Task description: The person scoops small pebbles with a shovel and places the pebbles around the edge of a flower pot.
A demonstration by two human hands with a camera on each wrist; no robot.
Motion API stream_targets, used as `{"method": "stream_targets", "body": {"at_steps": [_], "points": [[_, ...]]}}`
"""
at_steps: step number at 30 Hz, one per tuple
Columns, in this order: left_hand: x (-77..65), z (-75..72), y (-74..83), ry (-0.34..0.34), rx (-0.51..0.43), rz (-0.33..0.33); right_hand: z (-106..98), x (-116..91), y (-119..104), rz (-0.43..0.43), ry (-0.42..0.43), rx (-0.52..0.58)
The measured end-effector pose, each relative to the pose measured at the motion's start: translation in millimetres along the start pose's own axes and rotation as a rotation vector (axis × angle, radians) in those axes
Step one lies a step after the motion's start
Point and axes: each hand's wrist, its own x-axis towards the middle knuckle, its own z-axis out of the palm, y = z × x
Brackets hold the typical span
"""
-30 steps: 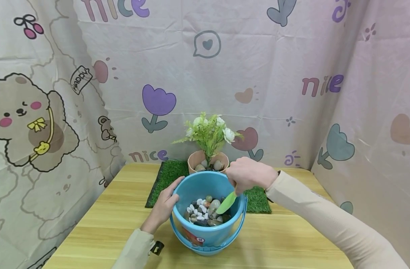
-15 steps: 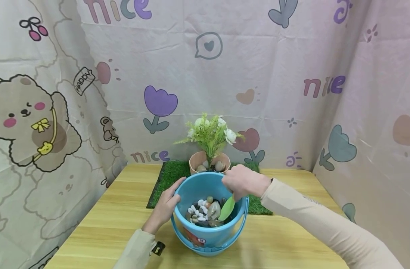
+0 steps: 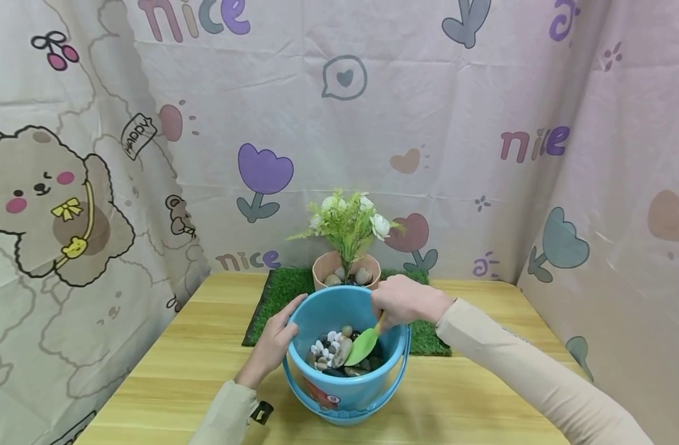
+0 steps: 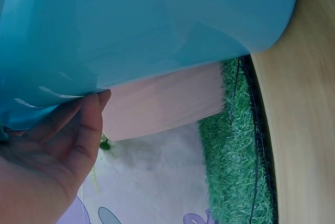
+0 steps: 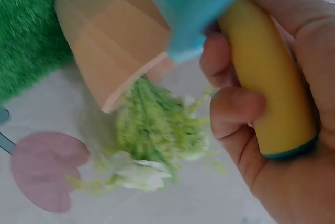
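Observation:
A blue bucket (image 3: 367,384) stands on the wooden table, with white pebbles (image 3: 329,344) and larger grey and dark stones (image 3: 343,351) in its bottom. My left hand (image 3: 269,345) grips the bucket's left rim; in the left wrist view its fingers (image 4: 90,122) are at the blue wall. Over the right rim reaches my right hand (image 3: 409,301), holding a small garden trowel (image 3: 363,347). The trowel's green blade points down among the stones, against a large grey one. In the right wrist view, fingers wrap its yellow handle (image 5: 269,82).
Right behind the bucket stands a peach flowerpot (image 3: 320,272) holding stones and a plant with white flowers (image 3: 347,225). Under the pot lies a green artificial grass mat (image 3: 286,287). The bucket's handle (image 3: 311,405) hangs down in front. A printed cloth backdrop (image 3: 339,142) surrounds the table.
The trowel blade dipped on the right side of the stones, then swung left, shifting the large grey stone leftward. My left hand stayed on the bucket rim.

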Motion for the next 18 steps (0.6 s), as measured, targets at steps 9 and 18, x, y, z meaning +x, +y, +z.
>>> {"method": "stream_targets", "body": {"at_steps": [9,18], "points": [[-0.9,0.9,-1.7,-0.006,-0.005,-0.004,21.9,4.7,7.9,-0.037,0.113,0.003],[-0.5,0.0,-1.9,-0.006,-0.015,0.007,28.9,9.8,12.1,-0.039,0.170,0.061]]}}
